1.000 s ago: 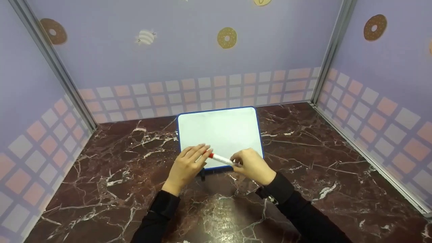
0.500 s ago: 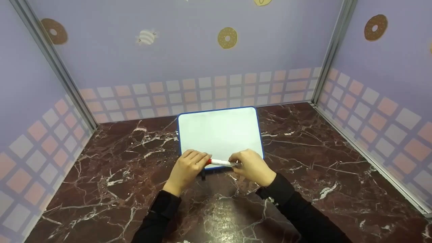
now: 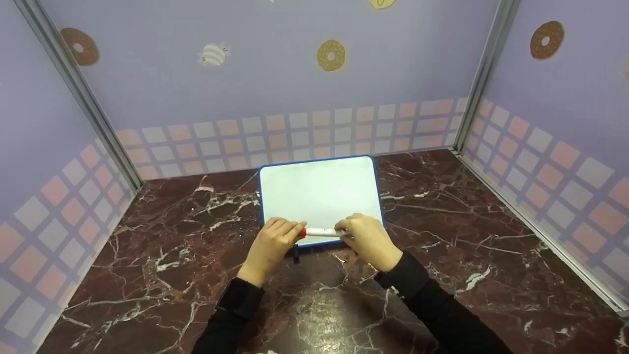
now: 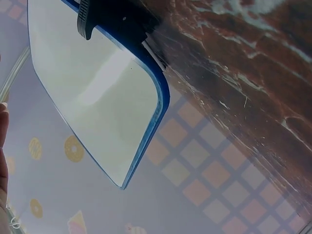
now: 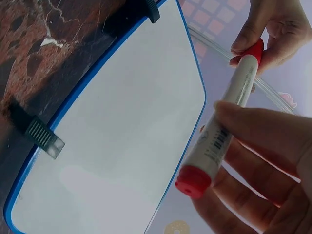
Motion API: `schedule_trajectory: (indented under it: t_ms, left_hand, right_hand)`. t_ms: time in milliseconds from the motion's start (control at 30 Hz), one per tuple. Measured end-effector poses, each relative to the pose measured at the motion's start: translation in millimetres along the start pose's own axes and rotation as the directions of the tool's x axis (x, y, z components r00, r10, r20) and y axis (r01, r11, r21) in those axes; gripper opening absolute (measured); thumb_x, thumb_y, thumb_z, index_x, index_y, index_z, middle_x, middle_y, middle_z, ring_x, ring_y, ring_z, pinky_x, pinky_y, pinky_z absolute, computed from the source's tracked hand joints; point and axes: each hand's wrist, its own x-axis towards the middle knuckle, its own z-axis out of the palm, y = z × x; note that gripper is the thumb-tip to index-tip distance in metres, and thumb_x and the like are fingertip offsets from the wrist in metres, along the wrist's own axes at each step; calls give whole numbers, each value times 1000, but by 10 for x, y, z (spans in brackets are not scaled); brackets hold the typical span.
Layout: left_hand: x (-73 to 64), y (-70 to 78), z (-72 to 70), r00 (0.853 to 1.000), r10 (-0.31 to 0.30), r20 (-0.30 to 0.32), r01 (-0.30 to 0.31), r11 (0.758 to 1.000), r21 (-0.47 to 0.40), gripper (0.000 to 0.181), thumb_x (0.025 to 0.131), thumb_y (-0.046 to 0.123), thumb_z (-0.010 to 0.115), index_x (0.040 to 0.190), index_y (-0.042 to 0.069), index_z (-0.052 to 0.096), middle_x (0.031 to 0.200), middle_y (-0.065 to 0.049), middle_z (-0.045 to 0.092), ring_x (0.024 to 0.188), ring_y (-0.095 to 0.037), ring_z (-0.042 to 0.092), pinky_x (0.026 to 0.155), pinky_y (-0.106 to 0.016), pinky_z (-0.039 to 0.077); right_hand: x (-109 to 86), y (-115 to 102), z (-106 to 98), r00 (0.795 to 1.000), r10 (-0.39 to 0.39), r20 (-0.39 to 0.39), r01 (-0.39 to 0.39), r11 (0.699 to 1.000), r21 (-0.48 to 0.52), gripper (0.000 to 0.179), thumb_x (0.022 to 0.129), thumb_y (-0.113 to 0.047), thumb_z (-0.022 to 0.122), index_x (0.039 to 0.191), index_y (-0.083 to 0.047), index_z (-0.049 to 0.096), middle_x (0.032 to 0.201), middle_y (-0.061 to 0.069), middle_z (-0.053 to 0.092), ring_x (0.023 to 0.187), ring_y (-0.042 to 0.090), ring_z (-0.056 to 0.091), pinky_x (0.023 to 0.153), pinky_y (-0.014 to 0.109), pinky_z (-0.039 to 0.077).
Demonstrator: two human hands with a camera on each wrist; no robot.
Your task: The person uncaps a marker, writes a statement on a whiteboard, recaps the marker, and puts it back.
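A white marker (image 3: 320, 232) with a red cap and a red end plug is held level between both hands, in front of the whiteboard's lower part. My left hand (image 3: 273, 243) pinches the red cap between thumb and fingers. The marker's barrel (image 5: 220, 131) is gripped by my right hand (image 3: 367, 240), its thumb on one side and fingers on the other. Behind them a blue-framed whiteboard (image 3: 319, 191) leans back on a stand. In the right wrist view the cap (image 5: 254, 51) sits against the barrel, with no gap showing.
Dark clips of the stand (image 5: 45, 136) hook over the board's lower edge. The board rests on a dark red marbled table (image 3: 172, 295). Lilac walls (image 3: 275, 73) with printed doughnuts and pastel squares close in the back and both sides.
The marker has turned from slanting to nearly level. My left hand has come down a little with its fingers more curled on the cap; the right hand has barely shifted.
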Motion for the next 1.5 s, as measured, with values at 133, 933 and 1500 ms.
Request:
schedule_trajectory:
  t_ms: [133, 933, 1500]
  left_hand:
    - [-3, -52, -13, 1000, -21, -19, 21, 1000, 0, 28, 80, 21, 77, 103, 6, 76, 87, -1, 73, 77, -15, 65, 75, -29, 56]
    - [-385, -628, -230, 757, -636, 148, 628, 771, 103, 36, 79, 26, 77, 96, -5, 69, 90, -21, 68, 86, -40, 64, 78, -51, 53]
    - [-658, -684, -193, 351, -843, 409, 790, 501, 354, 22, 77, 13, 84, 73, -3, 68, 86, -29, 71, 78, -48, 68, 57, -56, 57]
  right_hand:
    - [1, 53, -15, 999, 23, -39, -24, 999, -27, 16, 76, -3, 82, 90, -8, 76, 85, 5, 74, 77, 21, 68, 68, 37, 60]
    - [24, 246, -123, 991, 93, -96, -96, 995, -25, 16, 77, -2, 81, 92, -8, 77, 85, 7, 75, 78, 25, 69, 67, 43, 60]
    - [20, 226, -86, 992, 72, -103, -77, 996, -42, 18, 77, -2, 81, 92, -9, 76, 84, 5, 73, 78, 24, 67, 65, 41, 59]
